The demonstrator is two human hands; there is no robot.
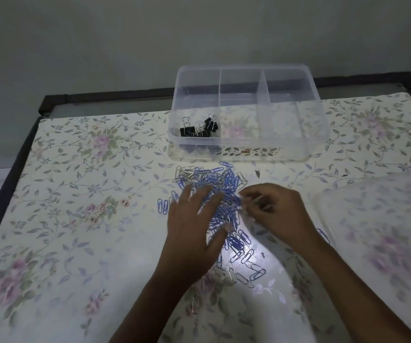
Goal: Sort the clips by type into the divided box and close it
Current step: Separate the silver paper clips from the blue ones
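While the divided box [246, 154] sits open at the far side of the table [75, 194], I have both hands down on the pile of paper clips [214, 191] just in front of it. My left hand [194, 226] lies flat with the fingers spread apart over the middle of the heap, I judge to pin the tangle so it does not drag along. My right hand [276, 209] has thumb and fingertips drawn together at the pile's right edge, apparently pinching a clip or two, though motion blur keeps me from telling exactly what is caught. The heap runs long from the box toward me, blue and silver clips mixed and pointing every way; a few strays lie parallel at its left. The black binder clips [199, 129] already rest in the box's left compartment, handles up; the other compartments look bare. The box's long side runs left to right, facing me. The clear lid [378, 219] lies flat to my right, well clear of the sorting
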